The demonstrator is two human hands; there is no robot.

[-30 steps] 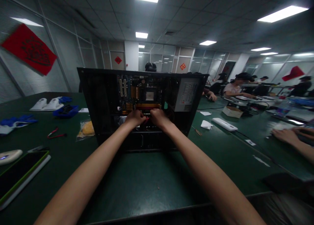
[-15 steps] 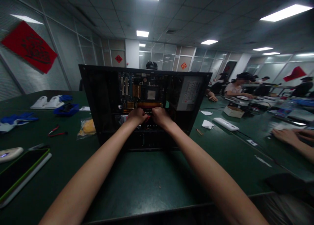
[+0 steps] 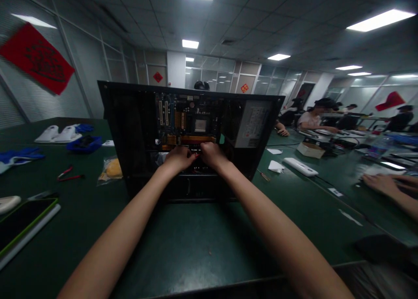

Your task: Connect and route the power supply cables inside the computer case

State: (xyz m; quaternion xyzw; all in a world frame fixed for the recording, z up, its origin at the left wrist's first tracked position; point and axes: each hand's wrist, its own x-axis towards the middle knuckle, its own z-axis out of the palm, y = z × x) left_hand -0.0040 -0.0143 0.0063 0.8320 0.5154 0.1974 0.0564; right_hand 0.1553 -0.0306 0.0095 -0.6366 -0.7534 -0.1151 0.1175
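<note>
An open black computer case [image 3: 133,116] stands on the green table in front of me. Inside it sit a motherboard [image 3: 188,109] with a silvery square processor [image 3: 200,125], and a power supply [image 3: 250,124] at the right. Both my hands reach into the lower middle of the case. My left hand [image 3: 178,159] is closed in a pinch, with a small red piece [image 3: 197,156] at its fingertips, possibly a cable end. Close beside it, my right hand [image 3: 212,154] has curled fingers below the orange memory slots [image 3: 197,139]; whatever they grip is hidden.
On the left lie a phone [image 3: 24,225], pliers with red handles [image 3: 70,175], a blue tray [image 3: 84,145], gloves [image 3: 22,155] and a bagged yellow item [image 3: 113,168]. A screwdriver [image 3: 263,175], paper [image 3: 276,166] and a white power strip [image 3: 300,166] are right. Other people sit beyond.
My left hand has shifted slightly down and left, its fingers opening out a little toward the red piece. My right hand stays nearly in place. The case's left side appears a bit nearer.
</note>
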